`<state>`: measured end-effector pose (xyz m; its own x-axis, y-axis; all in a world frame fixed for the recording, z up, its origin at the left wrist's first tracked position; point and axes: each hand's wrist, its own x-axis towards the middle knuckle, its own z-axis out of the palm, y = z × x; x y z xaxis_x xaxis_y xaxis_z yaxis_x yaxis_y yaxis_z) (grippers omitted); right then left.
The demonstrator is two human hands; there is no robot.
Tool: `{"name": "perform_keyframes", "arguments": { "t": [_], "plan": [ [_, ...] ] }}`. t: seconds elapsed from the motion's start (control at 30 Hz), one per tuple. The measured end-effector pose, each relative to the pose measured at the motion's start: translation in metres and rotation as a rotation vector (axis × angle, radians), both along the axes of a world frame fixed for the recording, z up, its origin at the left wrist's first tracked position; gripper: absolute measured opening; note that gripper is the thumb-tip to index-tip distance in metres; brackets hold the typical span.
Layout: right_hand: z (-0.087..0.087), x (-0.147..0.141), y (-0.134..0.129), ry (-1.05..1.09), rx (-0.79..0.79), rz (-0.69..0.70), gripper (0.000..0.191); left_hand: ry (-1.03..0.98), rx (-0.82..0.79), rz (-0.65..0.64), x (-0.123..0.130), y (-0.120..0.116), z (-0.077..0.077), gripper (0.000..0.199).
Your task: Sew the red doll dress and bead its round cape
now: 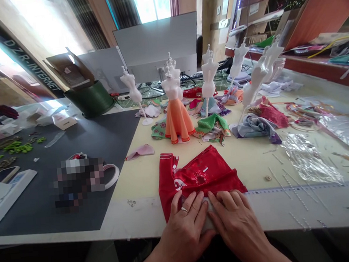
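Note:
Red cloth with an embroidered flower and a white motif lies on the table near its front edge. My left hand rests palm down on the cloth's lower part, fingers laid forward, a ring on one finger. Beside it, my right hand presses on the lower right part, its index finger stretched and the others bent. Between the two hands a small whitish piece shows, partly covered by the fingers; what it is I cannot make out.
Behind the cloth stand a mannequin in an orange skirt and several bare white mannequins among fabric scraps. A ruler, bead strips and silver foil lie right. A tape roll sits left on the dark mat.

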<state>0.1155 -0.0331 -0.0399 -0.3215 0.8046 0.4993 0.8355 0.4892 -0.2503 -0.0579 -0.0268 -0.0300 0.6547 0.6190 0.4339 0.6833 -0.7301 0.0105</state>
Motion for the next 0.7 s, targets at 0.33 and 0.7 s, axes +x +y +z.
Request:
{"name": "perform_keyframes", "arguments": {
  "t": [0.33, 0.7],
  "plan": [
    [-0.005, 0.004, -0.002, 0.010, 0.027, 0.014, 0.027, -0.180, -0.110, -0.056, -0.004, -0.002, 0.005, 0.037],
    [-0.014, 0.011, -0.007, 0.058, 0.165, 0.068, 0.026, -0.519, -0.205, 0.412, -0.071, 0.013, 0.019, 0.012]
  ]
}}
